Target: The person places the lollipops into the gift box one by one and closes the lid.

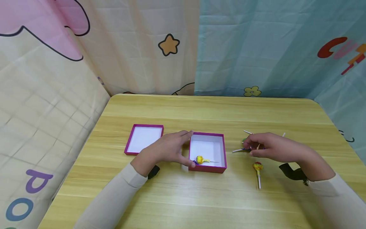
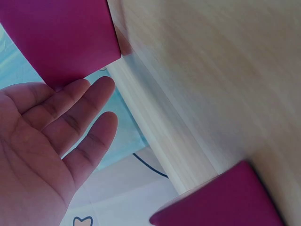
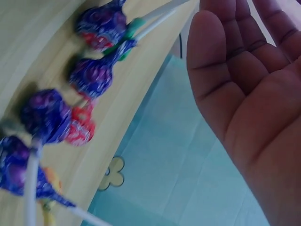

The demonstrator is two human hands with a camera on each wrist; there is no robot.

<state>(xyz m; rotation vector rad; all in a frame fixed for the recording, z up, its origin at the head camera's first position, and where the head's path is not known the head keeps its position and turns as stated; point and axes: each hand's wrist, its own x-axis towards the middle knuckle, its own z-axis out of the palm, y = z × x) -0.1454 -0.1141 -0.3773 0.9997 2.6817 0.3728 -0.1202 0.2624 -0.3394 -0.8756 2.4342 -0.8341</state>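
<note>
A magenta box [image 1: 207, 170] with a white inside stands at mid-table, holding a yellow lollipop [image 1: 199, 159]; a bit of purple wrapper shows beside my left thumb. My left hand [image 1: 171, 148] rests along the box's left side, fingers extended, touching its rim, as the left wrist view [image 2: 47, 127] also shows. Over a group of lollipops on the right is my right hand [image 1: 270, 148], fingers bent downward. Purple-wrapped lollipops [image 3: 44, 115] and a red one [image 3: 81, 127] lie beside it in the right wrist view. Its fingertips are hidden, so any grasp is unclear.
Left of the box lies its white-lined lid [image 1: 144, 140], inside facing up. A yellow-and-red lollipop [image 1: 258, 167] lies apart, nearer the front, below the right hand. Patterned curtains [image 1: 137, 47] hang behind the wooden table [image 1: 200, 203] and at its sides.
</note>
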